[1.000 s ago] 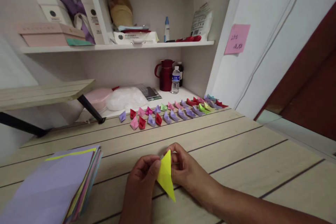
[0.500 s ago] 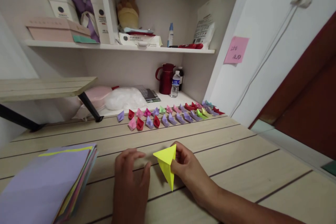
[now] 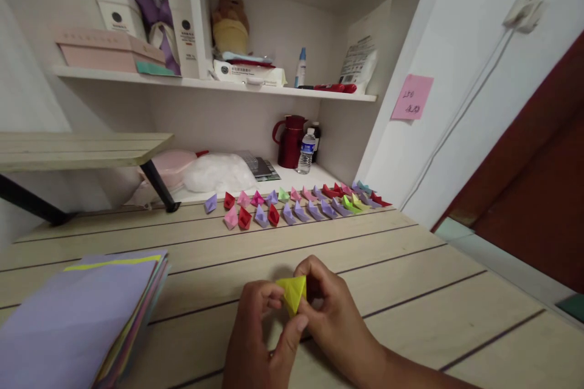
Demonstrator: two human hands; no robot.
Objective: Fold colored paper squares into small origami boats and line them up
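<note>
Head view: a folded yellow paper piece (image 3: pixel 292 292) is being pinched between the closed fingers of the left hand (image 3: pixel 255 340) and right hand (image 3: pixel 335 313) just above the desk (image 3: pixel 410 267), its point directed down between both thumbs.

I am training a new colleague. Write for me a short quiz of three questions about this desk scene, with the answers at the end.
1. True or false: the left hand and the right hand both hold the yellow folded paper.
2. Where does the stack of coloured sheets lie?
A) on the upper shelf
B) on the table, left of the hands
C) under the right hand
3. What colour is the sticky note?

Key: 1 true; 2 B; 3 pink.
</note>
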